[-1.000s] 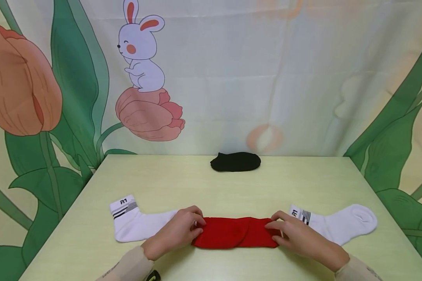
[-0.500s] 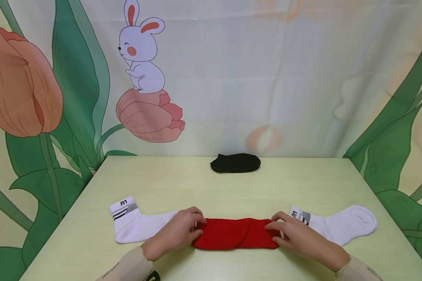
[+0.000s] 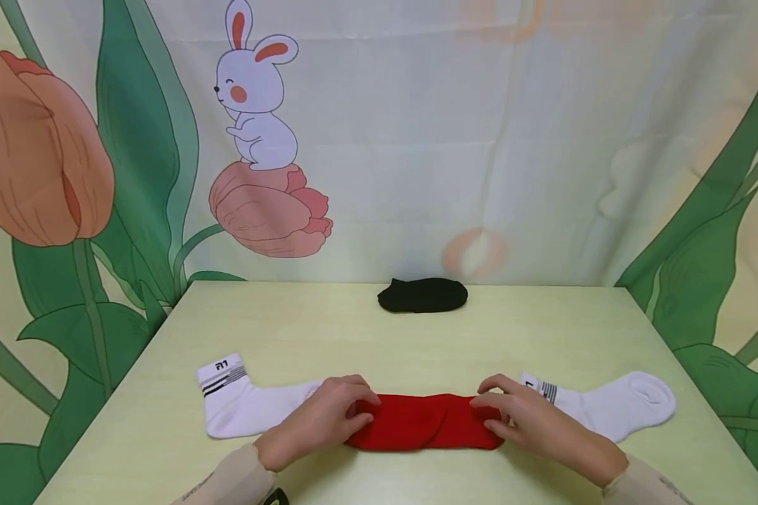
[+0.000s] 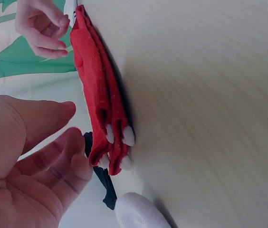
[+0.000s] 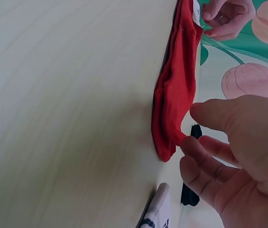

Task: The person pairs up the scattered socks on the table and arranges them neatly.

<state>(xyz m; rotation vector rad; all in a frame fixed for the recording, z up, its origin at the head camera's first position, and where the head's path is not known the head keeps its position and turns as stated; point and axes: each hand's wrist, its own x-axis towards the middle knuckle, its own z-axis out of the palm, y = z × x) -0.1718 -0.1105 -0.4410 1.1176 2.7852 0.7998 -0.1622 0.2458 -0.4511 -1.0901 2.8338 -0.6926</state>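
A folded red sock bundle (image 3: pixel 417 422) lies flat on the table at front centre, its stacked layers and pale end bits showing in the left wrist view. Over its left end hovers my left hand (image 3: pixel 330 415), fingers loosely bent; the left wrist view shows a gap between thumb and fingers with nothing held. My right hand (image 3: pixel 533 422) is at the other end, thumb and fingers spread apart. In the right wrist view its fingertips (image 5: pixel 189 143) are right at the bundle's edge. One white sock (image 3: pixel 243 407) lies partly behind my left hand, another (image 3: pixel 632 403) behind my right.
A black sock (image 3: pixel 423 295) lies near the far edge of the pale table (image 3: pixel 303 322). Behind it hangs a curtain (image 3: pixel 410 140) printed with tulips and a rabbit. Something dark (image 3: pixel 276 496) shows beside my left sleeve at the bottom edge.
Both hands have shifted slightly inward over the ends of the red sock bundle, with the fingers eased off its edges. The socks have stayed in place; the head view has tilted slightly.
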